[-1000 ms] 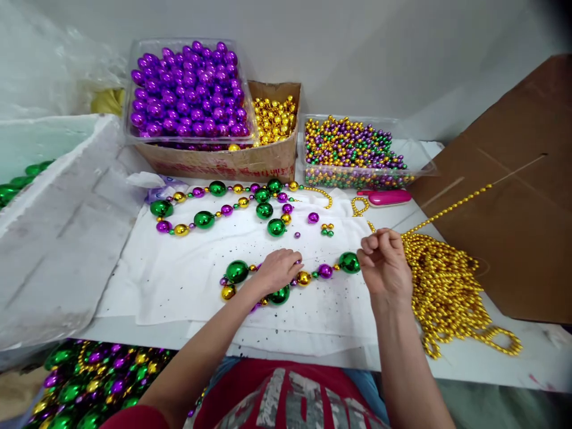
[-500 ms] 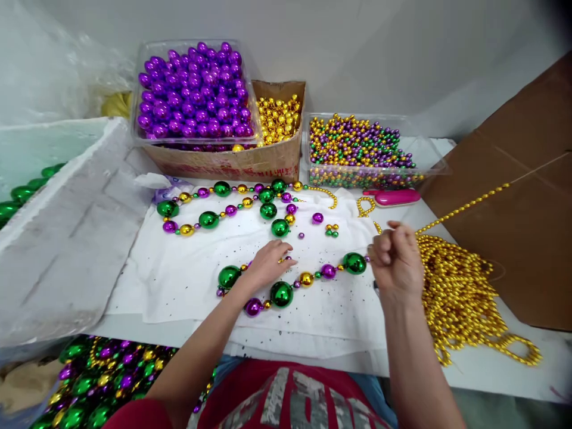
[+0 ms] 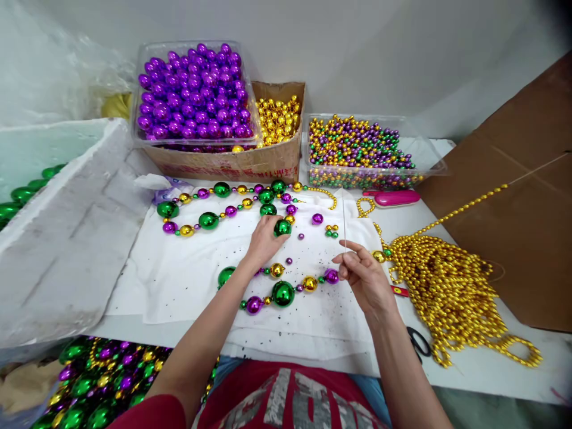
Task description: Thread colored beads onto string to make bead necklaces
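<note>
My left hand (image 3: 266,241) closes on a large shiny green bead (image 3: 282,227) beside a small purple bead (image 3: 301,236). My right hand (image 3: 366,277) pinches a thin, pale, straight needle-like strand (image 3: 344,217) that stands upright from the fingers. Near its fingertips lies a beaded strand, whose purple bead (image 3: 331,276), gold bead (image 3: 310,283) and large green bead (image 3: 283,294) rest on the white cloth (image 3: 179,280). A gold bead (image 3: 379,256) shows just behind the right hand. Part of the strand's left end is hidden by my left forearm.
Behind stand a clear tray of purple beads (image 3: 192,95), a cardboard box (image 3: 223,164) and a tray of small mixed beads (image 3: 357,143). Gold bead chains (image 3: 451,292) heap at right, near black-handled scissors (image 3: 419,342) and a pink tool (image 3: 397,198). A foam box (image 3: 67,238) borders the left.
My left hand has moved up and taken hold of the green bead. My right hand has shifted left and down, with the pale strand now showing. Scissors have come into view.
</note>
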`<state>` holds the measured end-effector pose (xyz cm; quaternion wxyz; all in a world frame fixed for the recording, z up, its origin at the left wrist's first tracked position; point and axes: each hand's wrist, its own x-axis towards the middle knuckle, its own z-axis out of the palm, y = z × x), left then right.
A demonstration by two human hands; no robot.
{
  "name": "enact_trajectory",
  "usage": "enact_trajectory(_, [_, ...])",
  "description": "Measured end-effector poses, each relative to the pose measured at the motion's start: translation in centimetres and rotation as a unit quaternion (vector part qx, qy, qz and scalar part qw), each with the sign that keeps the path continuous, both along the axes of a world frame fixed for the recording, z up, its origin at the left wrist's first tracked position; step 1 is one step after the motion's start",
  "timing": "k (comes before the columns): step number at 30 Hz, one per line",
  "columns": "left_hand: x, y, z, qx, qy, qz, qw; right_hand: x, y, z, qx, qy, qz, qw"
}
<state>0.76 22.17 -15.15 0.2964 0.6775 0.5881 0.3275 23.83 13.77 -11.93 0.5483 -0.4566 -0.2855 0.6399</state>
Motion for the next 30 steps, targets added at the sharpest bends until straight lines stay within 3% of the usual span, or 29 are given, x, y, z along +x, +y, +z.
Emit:
enact_trajectory(1, [-0.1, -0.3, 0.2, -0.041, -0.115, 0.011, 0.992, 0.0, -0.4, -0.2, -0.008, -0.004, -0.004, 1.000])
enact_trajectory(2, [-0.3, -0.6, 0.5, -0.090, -0.238, 0.018, 0.967, -0.1, -0.9, -0.6, -0.017, -0.008, -0.003, 1.000])
enact_trajectory(5, [-0.4, -1.7, 1.2, -0.238, -0.536, 0.035, 0.810, -1.0, -2.5, -1.5, -0.042, -0.032, 0.007, 0.999])
enact_trajectory(7, [-0.3, -2.2, 1.5, -0.292, -0.625, 0.052, 0.722, -1.7, -3.7, -1.9, -0.054, -0.067, 0.016, 0.996])
enact_trajectory(9, [-0.1, -2.4, 1.6, -0.309, -0.662, 0.063, 0.680, -2.2, -4.9, -1.9, -0.059, -0.104, 0.036, 0.992])
enact_trajectory(16, [0.4, -2.6, 1.6, -0.315, -0.691, 0.060, 0.647, -2.0, -7.1, -1.8, -0.047, -0.173, 0.065, 0.982])
enact_trajectory(26, [0.5, -3.1, 1.8, -0.313, -0.685, 0.060, 0.655, -2.3, -7.2, -1.9, -0.045, -0.189, 0.057, 0.979])
enact_trajectory(30, [0.7, -3.3, 1.6, -0.308, -0.672, 0.046, 0.672, -2.6, -7.2, -1.9, -0.055, -0.191, 0.050, 0.979])
